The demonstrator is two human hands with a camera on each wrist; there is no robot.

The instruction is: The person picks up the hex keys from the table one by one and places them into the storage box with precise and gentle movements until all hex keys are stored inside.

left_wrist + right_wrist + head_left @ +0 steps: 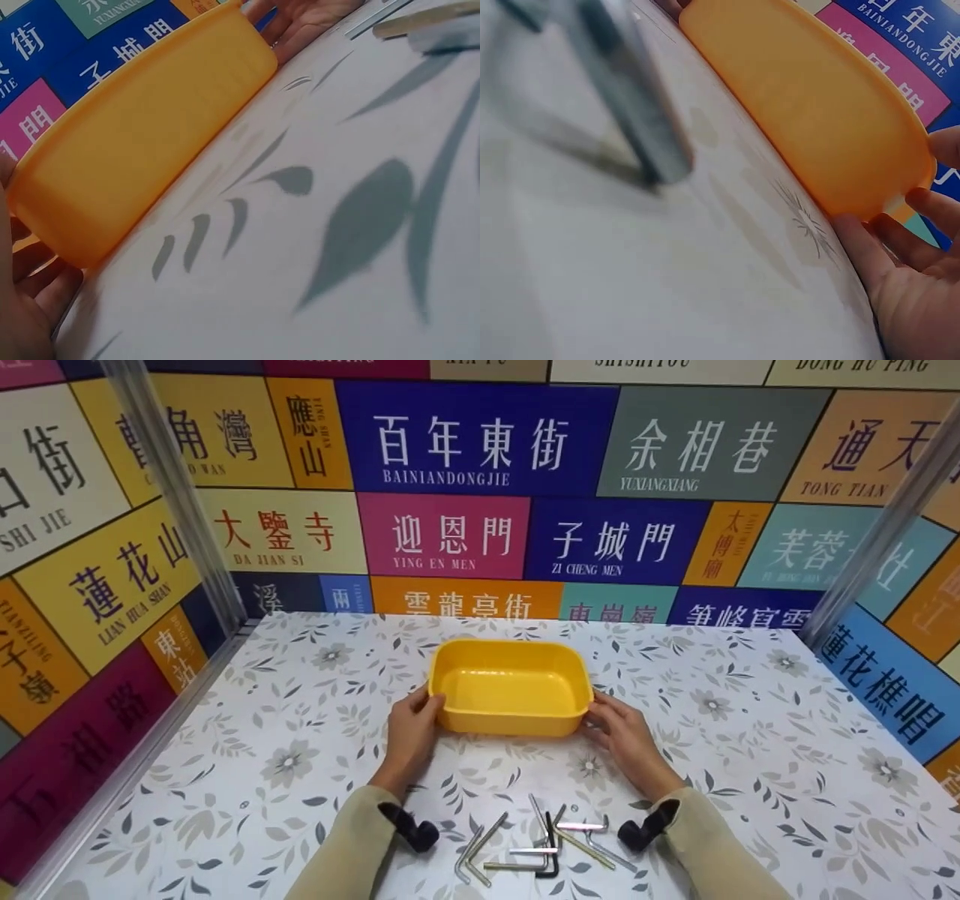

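A yellow plastic tub (510, 724) with rounded corners stands upright on the patterned table, its visible inside bare. At its left end my left hand (411, 733) holds it, thumb near the rim and fingers at the side. My right hand (624, 733) grips the opposite end. The left wrist view shows the tub wall (150, 135) with fingers (56, 289) low against its end. In the right wrist view, fingertips touch the wall (802, 97) near its lower edge. Several L-shaped hex keys (517, 866) lie in a loose pile nearer to me, between my forearms.
The hex keys include silver, brass-coloured and black ones; a black key (552, 844) is in the middle of the pile. A blurred metal key (641, 105) looms close in the right wrist view. Panels with large printed characters (442, 536) stand behind the white floral tabletop (300, 765).
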